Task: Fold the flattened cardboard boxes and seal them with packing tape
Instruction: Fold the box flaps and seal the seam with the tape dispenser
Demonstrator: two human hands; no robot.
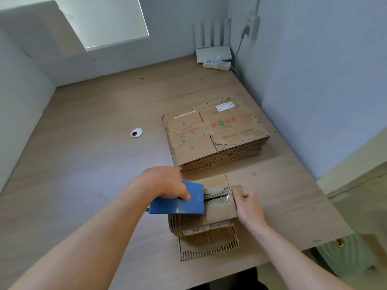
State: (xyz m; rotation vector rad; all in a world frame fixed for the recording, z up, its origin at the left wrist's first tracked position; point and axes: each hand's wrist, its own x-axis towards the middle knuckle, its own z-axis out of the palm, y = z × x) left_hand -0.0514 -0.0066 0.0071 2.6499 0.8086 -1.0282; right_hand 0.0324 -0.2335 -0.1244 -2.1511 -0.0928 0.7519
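Observation:
A small folded cardboard box (pixel 217 208) stands near the table's front edge, its top flaps closed with a dark seam across them. My left hand (pixel 165 183) grips a blue tape dispenser (pixel 178 200) lying over the box's left part, its toothed edge facing right. Clear tape covers the seam between the dispenser and my right hand (pixel 249 206). That hand presses on the box's right side, fingers curled over the edge. The box's lower flaps (pixel 207 243) spread out on the table toward me. A stack of flattened cardboard boxes (pixel 215 135) lies behind it.
The wooden table (pixel 94 164) has a round cable grommet (pixel 136 132) left of the stack. A white router (pixel 213 52) and power strip (pixel 216 64) sit in the far right corner. Walls close in the left, back and right. The table's front edge runs just below the box.

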